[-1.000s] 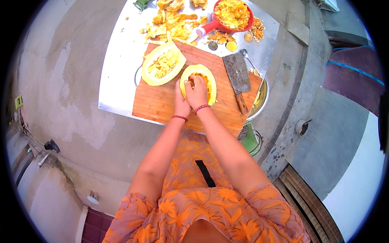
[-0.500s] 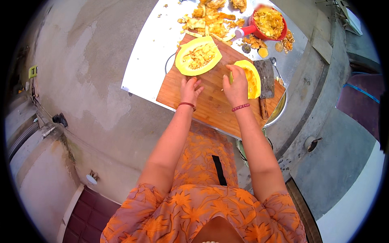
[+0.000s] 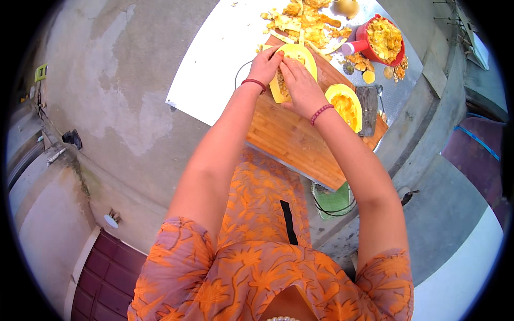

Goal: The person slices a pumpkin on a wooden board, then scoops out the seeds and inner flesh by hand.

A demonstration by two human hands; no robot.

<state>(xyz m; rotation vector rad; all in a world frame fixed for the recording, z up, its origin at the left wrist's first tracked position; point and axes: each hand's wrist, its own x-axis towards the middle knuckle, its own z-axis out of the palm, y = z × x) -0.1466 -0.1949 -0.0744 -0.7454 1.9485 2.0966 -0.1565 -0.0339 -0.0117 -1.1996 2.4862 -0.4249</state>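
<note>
A yellow-skinned pumpkin half (image 3: 309,58), its hollow filled with seeds and pulp, is between my hands over the wooden cutting board (image 3: 289,139). My left hand (image 3: 265,66) grips its left far rim, with fingers curled over the edge. My right hand (image 3: 303,90) lies across the cavity and near side, thumb toward me, fingertips close to my left fingers; it covers much of the seeds. Right of my right hand rests a second pumpkin half (image 3: 344,106), its orange hollow scraped out. Beside that lies a cleaver (image 3: 367,109) with a dark blade.
Pumpkin peel and pulp (image 3: 305,27) are heaped on the metal table (image 3: 214,59) beyond the board. A red pan (image 3: 381,40) of shredded pumpkin stands far right, with seeds beside it. A spoon (image 3: 380,96) lies past the cleaver. Below the board's edge is a green item (image 3: 334,202).
Both hands have moved forward onto the seed-filled pumpkin half, which has turned. Before, they hovered apart, the right beside the scraped half. The view has shifted slightly.
</note>
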